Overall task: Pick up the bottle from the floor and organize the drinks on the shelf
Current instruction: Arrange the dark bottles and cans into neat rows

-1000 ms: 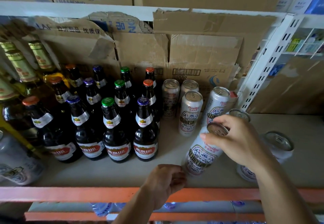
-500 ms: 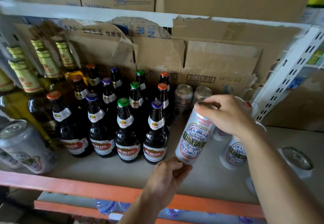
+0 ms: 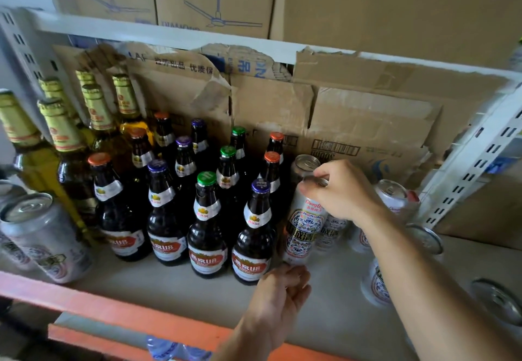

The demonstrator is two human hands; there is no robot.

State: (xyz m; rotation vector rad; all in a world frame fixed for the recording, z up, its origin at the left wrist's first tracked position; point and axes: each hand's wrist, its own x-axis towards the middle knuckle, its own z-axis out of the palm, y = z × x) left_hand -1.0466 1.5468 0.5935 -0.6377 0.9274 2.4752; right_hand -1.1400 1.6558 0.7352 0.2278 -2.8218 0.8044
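The left hand [image 3: 282,290] is nearest, over the front of the shelf [image 3: 169,287]. Its fingers are loosely curled and its grip is empty. The fingertips lie at the foot of the can [image 3: 303,231], but I cannot tell if they touch it.

Above, the right hand [image 3: 343,191] has its grip closed on the can's top rim. It holds the can about upright, just right of the front dark bottle [image 3: 252,236]. Whether the base sits on the board is unclear.

More cans [image 3: 392,197] stand or lie to the right, with gold-topped bottles [image 3: 60,126] far left and cardboard [image 3: 367,123] behind.

The step looks like sorting, lining this can up with the rest. No floor or floor bottle shows. I judge the next move calls for seating the can flat, close to the bottle without knocking it, then letting go.
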